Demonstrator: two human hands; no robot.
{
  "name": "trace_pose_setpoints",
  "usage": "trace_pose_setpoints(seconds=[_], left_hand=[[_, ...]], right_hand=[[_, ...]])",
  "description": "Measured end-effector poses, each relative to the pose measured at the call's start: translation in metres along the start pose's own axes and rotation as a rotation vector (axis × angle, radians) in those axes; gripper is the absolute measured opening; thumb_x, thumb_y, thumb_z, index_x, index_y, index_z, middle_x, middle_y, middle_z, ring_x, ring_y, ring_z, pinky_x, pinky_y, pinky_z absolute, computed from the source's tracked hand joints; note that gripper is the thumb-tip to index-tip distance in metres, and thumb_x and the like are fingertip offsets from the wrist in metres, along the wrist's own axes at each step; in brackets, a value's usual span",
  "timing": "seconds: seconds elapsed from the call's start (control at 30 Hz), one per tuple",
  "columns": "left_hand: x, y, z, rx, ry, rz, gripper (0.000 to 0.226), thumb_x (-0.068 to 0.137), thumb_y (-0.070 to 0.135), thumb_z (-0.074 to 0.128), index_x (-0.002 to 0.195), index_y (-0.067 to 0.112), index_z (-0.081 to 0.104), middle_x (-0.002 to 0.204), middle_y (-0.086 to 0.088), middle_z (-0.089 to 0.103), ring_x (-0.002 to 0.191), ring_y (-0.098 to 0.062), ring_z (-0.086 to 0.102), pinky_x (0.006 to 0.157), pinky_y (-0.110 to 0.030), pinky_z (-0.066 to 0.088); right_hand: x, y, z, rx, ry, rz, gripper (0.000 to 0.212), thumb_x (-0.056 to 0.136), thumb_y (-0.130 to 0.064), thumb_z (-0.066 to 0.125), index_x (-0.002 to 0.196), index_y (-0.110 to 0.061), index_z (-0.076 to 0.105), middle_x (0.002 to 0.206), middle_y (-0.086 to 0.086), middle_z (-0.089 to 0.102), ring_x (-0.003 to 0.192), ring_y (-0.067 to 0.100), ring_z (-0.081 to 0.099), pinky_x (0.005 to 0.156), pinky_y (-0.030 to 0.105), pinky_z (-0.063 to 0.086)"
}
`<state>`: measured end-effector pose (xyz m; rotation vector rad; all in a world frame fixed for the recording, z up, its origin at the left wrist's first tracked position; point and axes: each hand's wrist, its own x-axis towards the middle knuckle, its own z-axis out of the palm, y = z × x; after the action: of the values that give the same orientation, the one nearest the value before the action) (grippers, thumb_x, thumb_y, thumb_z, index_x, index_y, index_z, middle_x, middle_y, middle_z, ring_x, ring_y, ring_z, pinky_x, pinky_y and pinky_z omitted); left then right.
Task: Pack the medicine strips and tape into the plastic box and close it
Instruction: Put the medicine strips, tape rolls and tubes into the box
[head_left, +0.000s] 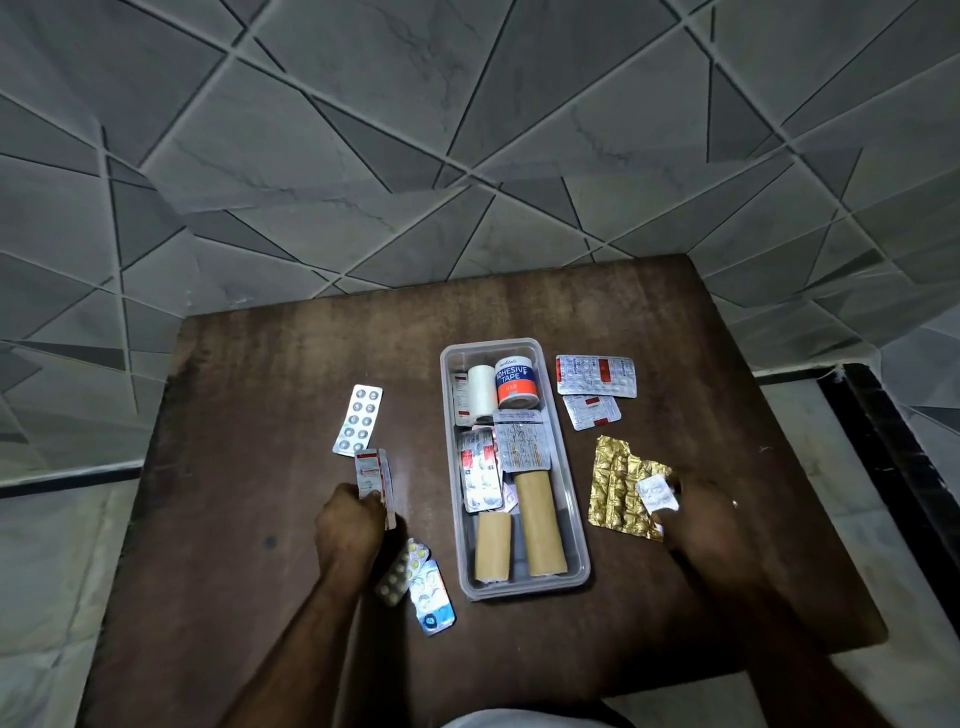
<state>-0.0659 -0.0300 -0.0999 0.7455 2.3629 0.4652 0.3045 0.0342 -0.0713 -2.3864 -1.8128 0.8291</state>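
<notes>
A clear plastic box (576, 499) stands open in the middle of the brown table (249, 395). Inside lie an adhesive tape roll (515, 381), a white roll (481, 385), several medicine strips (521, 439) and two tan rolls (540, 522). My left hand (349, 530) is closed on a red-and-white strip (372, 476), left of the box. My right hand (711, 525) holds a small silver strip (657, 492) over a gold strip (615, 486), right of the box.
Loose strips lie around the box: a silver blister strip (358, 420) at the left, two red-marked strips (596, 375) at the upper right, and two strips (429, 590) near my left wrist. No lid is visible. Grey tiled floor surrounds the table.
</notes>
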Motion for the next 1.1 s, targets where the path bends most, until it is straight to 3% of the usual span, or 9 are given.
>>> trace_pose_setpoints(seconds=[0.13,0.3,0.43,0.53,0.63,0.73,0.8,0.9,1.1], left_hand=[[-0.001,-0.001,-0.011,-0.027,0.043,0.041,0.025,0.092,0.026,0.054,0.101,0.011,0.072,0.100,-0.016,0.074,0.095,-0.037,0.066,0.078,-0.036,0.049],[-0.009,0.007,-0.032,-0.337,-0.035,0.030,0.012,0.075,0.038,0.067,0.081,0.032,0.075,0.070,0.005,0.074,0.069,-0.019,0.069,0.071,-0.038,0.055],[-0.033,0.034,-0.046,-0.420,-0.107,0.172,0.002,0.081,0.019,0.073,0.079,0.021,0.074,0.067,0.005,0.072,0.050,0.002,0.059,0.059,-0.023,0.047],[-0.049,0.050,-0.040,-0.369,-0.213,0.229,0.007,0.080,0.015,0.073,0.076,0.020,0.074,0.071,0.003,0.075,0.055,-0.002,0.062,0.061,-0.027,0.051],[-0.066,0.059,-0.023,-0.245,-0.327,0.209,0.006,0.075,0.026,0.076,0.071,0.026,0.072,0.071,0.004,0.075,0.062,-0.010,0.065,0.067,-0.034,0.056],[-0.081,0.065,-0.005,0.063,-0.268,0.289,0.006,0.077,0.035,0.072,0.080,0.030,0.070,0.089,0.002,0.076,0.083,-0.018,0.069,0.071,-0.025,0.050],[-0.091,0.068,0.003,0.206,-0.219,0.316,0.015,0.080,0.035,0.067,0.093,0.029,0.070,0.100,0.000,0.074,0.093,-0.023,0.069,0.072,-0.023,0.047],[-0.103,0.072,0.010,0.318,-0.199,0.322,0.020,0.083,0.033,0.061,0.100,0.024,0.069,0.103,-0.005,0.073,0.096,-0.029,0.068,0.073,-0.026,0.048],[-0.104,0.075,0.017,0.447,-0.182,0.301,0.025,0.085,0.026,0.056,0.106,0.021,0.068,0.107,-0.006,0.071,0.097,-0.029,0.068,0.071,-0.027,0.046]], right_hand=[[0.001,-0.004,-0.006,0.231,-0.062,0.104,0.009,0.083,-0.009,0.066,0.091,-0.007,0.062,0.091,0.017,0.068,0.085,0.033,0.064,0.077,0.039,0.050],[0.003,-0.029,-0.017,0.489,0.044,0.071,0.009,0.080,-0.006,0.072,0.089,-0.004,0.071,0.082,0.011,0.073,0.080,0.028,0.070,0.071,0.035,0.052],[-0.001,-0.067,-0.028,0.560,0.034,-0.049,0.009,0.082,-0.013,0.072,0.080,-0.020,0.068,0.080,0.003,0.072,0.076,0.019,0.069,0.073,0.036,0.056],[-0.010,-0.092,-0.023,0.528,-0.023,-0.141,0.007,0.081,-0.011,0.073,0.081,-0.017,0.069,0.075,0.002,0.071,0.070,0.016,0.066,0.068,0.029,0.053],[-0.020,-0.106,-0.008,0.447,-0.121,-0.190,0.018,0.079,-0.014,0.073,0.069,-0.025,0.064,0.066,-0.007,0.066,0.065,0.018,0.064,0.070,0.036,0.055],[-0.033,-0.113,0.003,0.279,-0.152,-0.198,0.004,0.078,-0.021,0.072,0.076,-0.023,0.069,0.073,-0.005,0.068,0.071,0.021,0.065,0.070,0.030,0.051],[-0.042,-0.116,0.010,0.139,-0.146,-0.206,0.010,0.079,-0.024,0.069,0.089,-0.023,0.071,0.089,-0.002,0.073,0.086,0.023,0.067,0.073,0.027,0.048],[-0.051,-0.118,0.019,0.013,-0.137,-0.198,0.018,0.081,-0.028,0.062,0.099,-0.026,0.067,0.104,0.002,0.073,0.098,0.028,0.066,0.079,0.031,0.050],[-0.057,-0.116,0.029,-0.094,-0.138,-0.231,0.021,0.081,-0.028,0.055,0.100,-0.022,0.062,0.105,0.011,0.069,0.095,0.033,0.065,0.076,0.033,0.049]])
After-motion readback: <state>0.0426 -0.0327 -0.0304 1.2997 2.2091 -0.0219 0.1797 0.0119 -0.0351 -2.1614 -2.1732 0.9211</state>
